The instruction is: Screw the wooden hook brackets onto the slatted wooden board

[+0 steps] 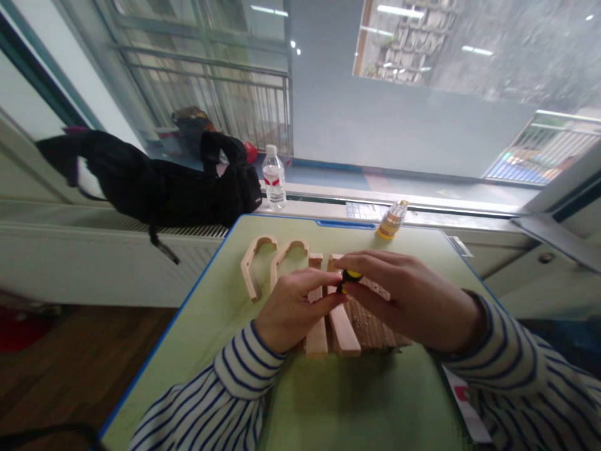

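Over the wooden pieces, my right hand is closed, its fingertips gripping a small yellow-and-black tool that looks like a short screwdriver. My left hand is closed in a pinch, thumb and forefinger meeting the lower end of the tool; what they pinch is mostly hidden. Under my hands lie a pale wooden bar and a second wooden bar, side by side. Beneath my right hand is a brown ridged block with small bits or holes on its top. Farther left are a hooked wooden piece and another hooked wooden piece, partly covered by my left hand.
The green table has a blue edge. A small bottle with yellow contents stands tilted in view at its far side. On the sill behind are a water bottle and a black bag, before a large window.
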### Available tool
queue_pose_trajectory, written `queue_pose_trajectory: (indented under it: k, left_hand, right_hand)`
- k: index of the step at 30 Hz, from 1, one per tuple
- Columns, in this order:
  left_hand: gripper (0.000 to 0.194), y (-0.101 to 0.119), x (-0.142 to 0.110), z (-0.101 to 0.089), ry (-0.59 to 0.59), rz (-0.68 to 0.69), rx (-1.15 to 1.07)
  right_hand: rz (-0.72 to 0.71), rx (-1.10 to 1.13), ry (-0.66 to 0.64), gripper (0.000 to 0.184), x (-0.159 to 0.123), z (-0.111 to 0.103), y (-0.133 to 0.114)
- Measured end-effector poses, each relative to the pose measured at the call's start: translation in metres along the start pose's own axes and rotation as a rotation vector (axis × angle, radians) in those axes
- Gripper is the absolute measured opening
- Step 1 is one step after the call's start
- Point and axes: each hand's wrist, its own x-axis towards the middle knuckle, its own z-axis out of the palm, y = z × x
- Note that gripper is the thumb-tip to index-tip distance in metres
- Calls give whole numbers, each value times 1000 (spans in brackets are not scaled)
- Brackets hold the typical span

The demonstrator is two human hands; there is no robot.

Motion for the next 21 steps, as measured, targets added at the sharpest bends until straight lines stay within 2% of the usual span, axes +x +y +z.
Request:
queue_pose_trajectory:
  k: [3, 9, 12, 15, 17, 21]
  left_hand:
    - [23, 3, -1, -4, -43, -44, -27]
    - [21, 4, -1, -17, -36, -158, 44]
    - [22, 10, -2, -26, -123, -159, 130]
    - [19, 25, -7, -32, -226, -14, 170]
    - [25, 35, -12, -30, -285, 117, 203]
    - [30, 34, -24, -16, -244, 281, 380]
  right_hand:
    - [-17, 2, 6, 31, -1, 0, 1]
    - [-7, -5, 20, 27, -2, 0, 4]
    - [-4, -23, 38, 27, -1, 0, 5]
    - [4, -35, 33, 27, -1, 0, 5]
    - [14, -25, 21, 25, -2, 0, 5]
    - [14, -8, 5, 27, -3, -1, 6]
